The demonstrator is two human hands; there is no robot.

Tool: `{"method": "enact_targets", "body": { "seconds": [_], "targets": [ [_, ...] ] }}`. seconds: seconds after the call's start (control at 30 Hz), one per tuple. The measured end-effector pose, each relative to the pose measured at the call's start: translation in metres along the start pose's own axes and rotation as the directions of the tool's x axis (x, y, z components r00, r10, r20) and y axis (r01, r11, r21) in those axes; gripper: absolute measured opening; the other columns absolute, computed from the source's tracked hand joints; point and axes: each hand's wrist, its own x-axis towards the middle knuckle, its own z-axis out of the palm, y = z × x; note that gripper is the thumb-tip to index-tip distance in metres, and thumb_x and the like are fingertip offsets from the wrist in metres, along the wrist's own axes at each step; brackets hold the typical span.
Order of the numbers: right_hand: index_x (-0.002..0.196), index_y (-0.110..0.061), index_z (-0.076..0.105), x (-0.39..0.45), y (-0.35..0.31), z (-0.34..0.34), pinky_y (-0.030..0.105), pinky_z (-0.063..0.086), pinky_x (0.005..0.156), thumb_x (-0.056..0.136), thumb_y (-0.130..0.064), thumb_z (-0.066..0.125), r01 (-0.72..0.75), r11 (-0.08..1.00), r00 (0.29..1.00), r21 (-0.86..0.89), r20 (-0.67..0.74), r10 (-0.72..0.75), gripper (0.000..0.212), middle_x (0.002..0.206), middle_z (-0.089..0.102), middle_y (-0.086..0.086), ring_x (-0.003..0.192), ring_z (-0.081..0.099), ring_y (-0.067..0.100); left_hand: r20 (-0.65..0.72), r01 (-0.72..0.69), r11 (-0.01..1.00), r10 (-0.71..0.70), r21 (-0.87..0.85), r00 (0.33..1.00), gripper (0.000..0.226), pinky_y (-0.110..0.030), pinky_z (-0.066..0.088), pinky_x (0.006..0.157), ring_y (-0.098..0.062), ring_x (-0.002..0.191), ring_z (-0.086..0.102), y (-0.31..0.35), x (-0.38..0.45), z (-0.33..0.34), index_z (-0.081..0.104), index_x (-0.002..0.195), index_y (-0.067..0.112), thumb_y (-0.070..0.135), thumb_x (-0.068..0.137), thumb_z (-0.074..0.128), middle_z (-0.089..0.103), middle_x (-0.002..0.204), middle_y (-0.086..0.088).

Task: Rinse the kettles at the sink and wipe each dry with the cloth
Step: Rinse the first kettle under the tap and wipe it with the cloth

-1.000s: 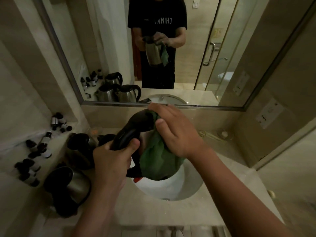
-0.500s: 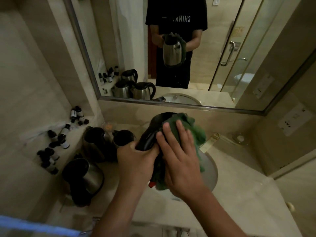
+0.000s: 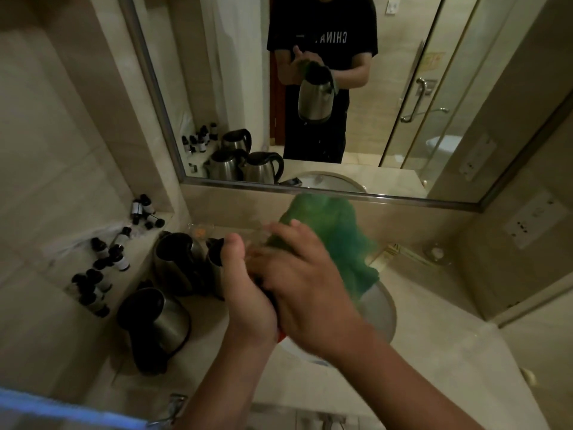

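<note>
Since half a second ago the green cloth (image 3: 328, 240) has swung up and over the far side of the held kettle, and now it hangs blurred above the sink (image 3: 383, 308), where before it was bunched under the right hand. The right hand (image 3: 297, 283) has also slid a little toward the left one.

The left hand (image 3: 245, 293) is curled around the black handle of the held kettle (image 3: 316, 97), with the thumb pointing up. The kettle itself is almost fully hidden behind both hands in the direct view; the mirror (image 3: 217, 88) shows its steel body hanging over the counter in front of the person. The right hand lies on the cloth, fingers together and bent over the top of the kettle, pressing the cloth against it. The outline of this hand is blurred, so I cannot tell exactly how each finger lies.

On the counter (image 3: 449, 352), left of the sink, three more steel kettles stand. The nearest kettle (image 3: 155, 324) is close to the front edge, and two others (image 3: 183, 262) stand behind it, side by side and touching. Many small dark bottles (image 3: 102, 268) with white labels stand and lie on the ledge along the left wall. A small round dish (image 3: 437, 252) sits at the back of the counter, right of the sink. On the right wall there is a socket plate (image 3: 530, 218). A light blue strip (image 3: 62, 411) crosses the lower left corner, too blurred to name.
</note>
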Motion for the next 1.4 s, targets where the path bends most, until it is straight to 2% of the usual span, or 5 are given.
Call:
{"method": "enact_targets", "body": {
  "seconds": [0.47,0.6,0.8,1.1,1.4],
  "targets": [
    [0.153,-0.016,0.037,-0.096,0.046,0.011,0.048,0.043,0.116,0.099,-0.011,0.060,-0.267,0.964,0.957,0.003,-0.114,0.266,0.059,0.162,0.035,0.019,0.149,0.040,0.034,-0.101,0.038,0.980,-0.019,0.197,0.995,0.056,-0.024,0.032,0.039,-0.021,0.042,0.039,0.004,0.004,-0.017,0.066,0.067,0.008,0.060,0.083,0.051,0.047,0.053,-0.009],
    [0.147,-0.044,0.045,-0.074,0.056,-0.004,0.043,0.046,0.113,0.107,-0.010,0.043,-0.670,0.550,0.633,0.499,-0.003,0.774,0.053,0.141,0.060,-0.011,0.131,0.056,0.006,-0.049,0.015,0.957,-0.001,0.290,0.999,0.040,-0.024,0.028,0.038,-0.018,0.039,0.036,0.009,0.011,-0.027,0.063,0.060,0.014,0.047,0.083,0.064,0.044,0.047,-0.005],
    [0.134,-0.026,0.064,-0.050,0.101,-0.041,0.037,0.053,0.103,0.109,-0.018,0.042,-0.609,0.326,0.640,0.723,0.204,0.741,0.034,0.130,0.068,0.000,0.122,0.064,0.019,0.047,0.003,0.940,-0.021,0.342,0.999,0.035,-0.021,0.024,0.036,-0.015,0.032,0.032,0.017,0.021,-0.033,0.061,0.054,0.015,0.045,0.069,0.071,0.039,0.044,-0.004],
    [0.094,-0.015,0.084,-0.056,0.073,-0.028,0.032,0.062,0.071,0.106,-0.041,0.040,-0.402,-0.371,0.217,0.837,0.481,0.849,0.053,0.099,0.078,0.011,0.086,0.077,0.023,0.197,-0.071,0.925,-0.004,0.373,0.980,0.033,-0.019,0.021,0.035,-0.011,0.031,0.032,0.026,0.044,-0.019,0.066,0.056,0.012,0.042,0.068,0.075,0.043,0.042,-0.001],
    [0.106,-0.013,0.072,-0.061,0.028,-0.020,0.029,0.060,0.056,0.103,-0.046,0.044,-0.166,-0.326,0.148,0.931,0.350,0.925,0.044,0.090,0.078,0.009,0.074,0.077,0.022,0.466,-0.577,0.322,0.361,0.751,0.808,0.034,-0.010,0.046,0.074,-0.003,0.094,0.063,0.019,0.057,-0.009,0.064,0.111,0.023,0.051,0.103,0.047,0.063,0.099,0.013]
  ]
}}
